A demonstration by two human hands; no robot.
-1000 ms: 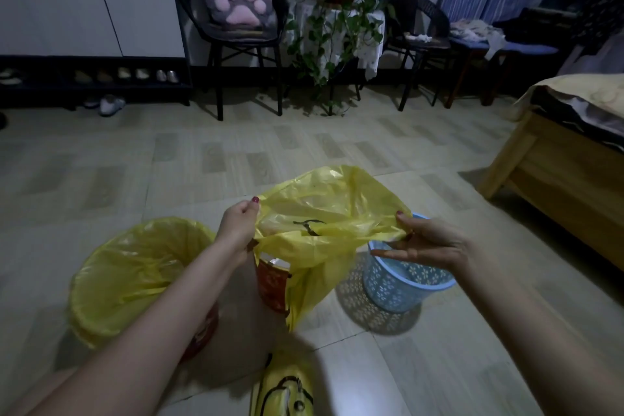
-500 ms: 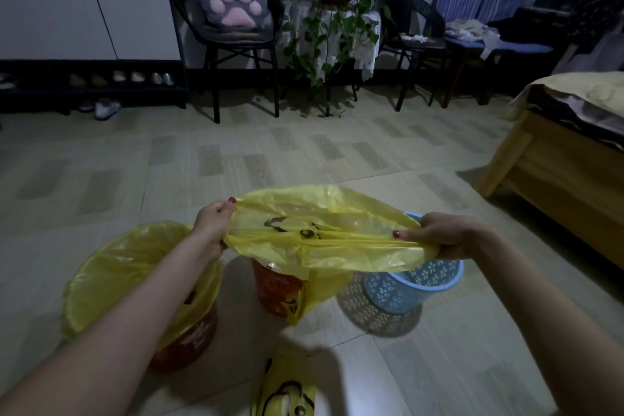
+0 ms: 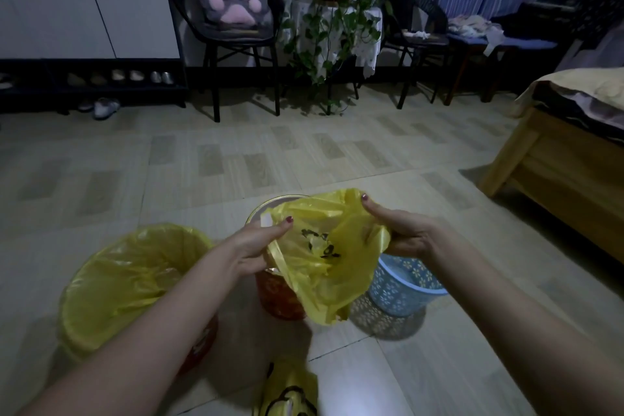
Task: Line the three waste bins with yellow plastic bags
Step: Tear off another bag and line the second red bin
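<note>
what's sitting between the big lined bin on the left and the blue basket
In the head view, a small red bin stands between the lined bin and the blue basket, partly hidden by the held yellow bag.

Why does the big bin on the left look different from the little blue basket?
The big bin already has a yellow bag stretched over its rim, while the blue basket has no bag in it yet. The big bin looks wider; the blue basket looks smaller. The blue basket has a wall full of little holes in a flower pattern, but the big bin's wall is mostly hidden under its bag. Both stand upright on the floor.
</note>
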